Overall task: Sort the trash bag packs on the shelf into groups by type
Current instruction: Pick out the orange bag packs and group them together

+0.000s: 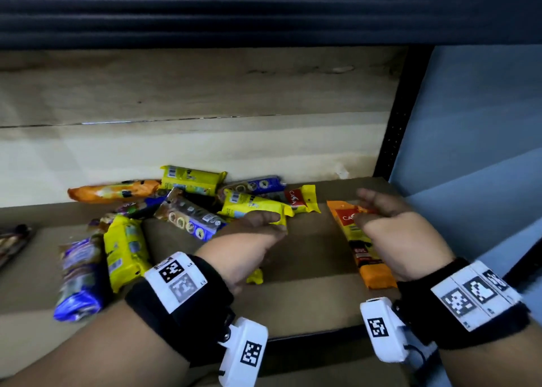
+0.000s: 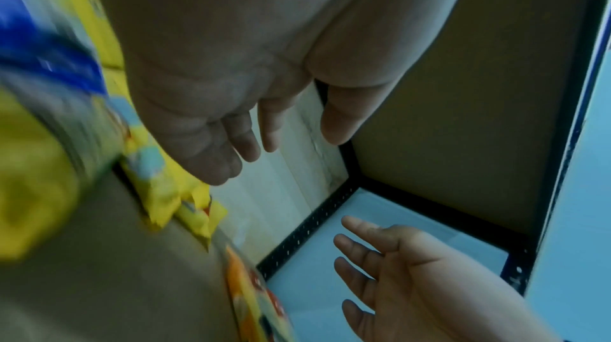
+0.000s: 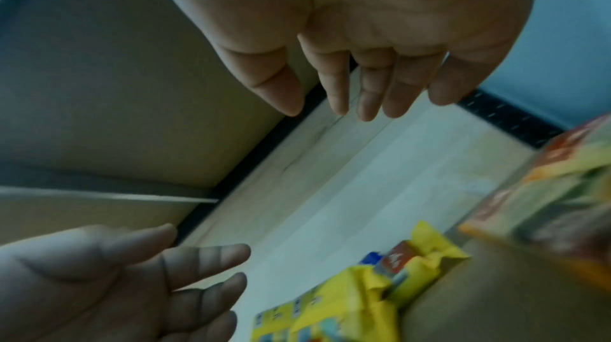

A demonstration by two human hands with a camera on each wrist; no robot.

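Observation:
A jumble of trash bag packs lies on the brown shelf board (image 1: 308,298): yellow packs (image 1: 255,206) (image 1: 126,247) (image 1: 190,178), blue packs (image 1: 80,275) (image 1: 190,218), a long orange pack (image 1: 114,191) at the back and a yellow-and-red pack (image 1: 305,199). My left hand (image 1: 264,225) hovers open by the near end of the middle yellow pack and holds nothing; a yellow corner (image 1: 255,276) shows under it. Apart from the pile, an orange pack (image 1: 363,248) lies under my right hand (image 1: 369,207), which is open. Both wrist views show straight, empty fingers (image 2: 244,143) (image 3: 370,107).
A pale wooden back panel (image 1: 176,152) closes the shelf behind the packs. A black perforated post (image 1: 396,122) and a blue wall (image 1: 469,137) bound the right side. A dark pack (image 1: 14,240) lies at the far left. A black rail (image 1: 313,335) runs along the front edge.

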